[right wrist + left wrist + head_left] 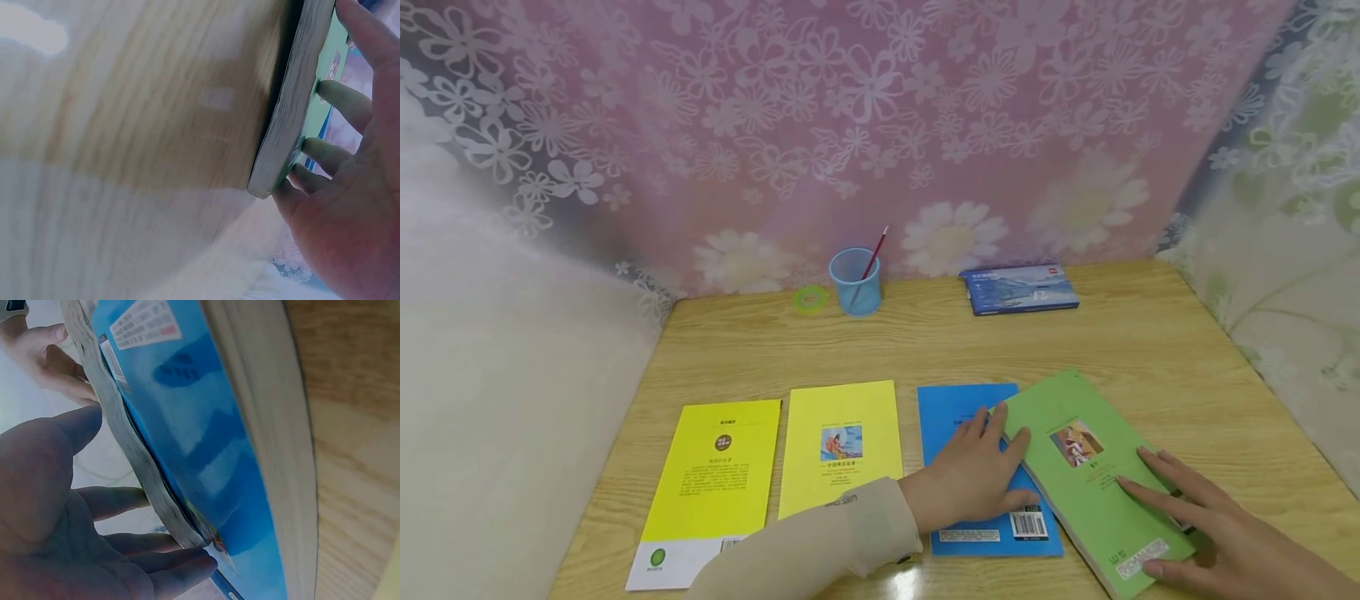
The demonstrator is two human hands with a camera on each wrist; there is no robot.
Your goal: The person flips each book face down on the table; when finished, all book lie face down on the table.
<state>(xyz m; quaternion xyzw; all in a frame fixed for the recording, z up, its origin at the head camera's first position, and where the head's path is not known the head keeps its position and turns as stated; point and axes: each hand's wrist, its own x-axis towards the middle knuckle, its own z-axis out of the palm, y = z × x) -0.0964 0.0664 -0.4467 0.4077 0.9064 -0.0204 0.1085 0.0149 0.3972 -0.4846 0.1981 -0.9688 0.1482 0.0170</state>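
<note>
A green book (1101, 483) lies slanted, its left side overlapping a blue book (951, 412) on the table. My left hand (973, 475) is over the blue book, fingertips at the green book's left edge. In the left wrist view its fairly straight fingers touch the page edge of the green book (112, 403), which sits above the blue cover. On the green book's right part rests my right hand (1225, 529), fingers spread. The right wrist view shows several of its fingertips on the green cover, beside the thick page block (290, 94).
Two yellow books lie to the left, one with a white lower band (715, 475) and one with a picture (842, 417). At the back stand a blue mesh pen cup (857, 296) with a pencil, a green tape roll (810, 300) and a blue box (1022, 289).
</note>
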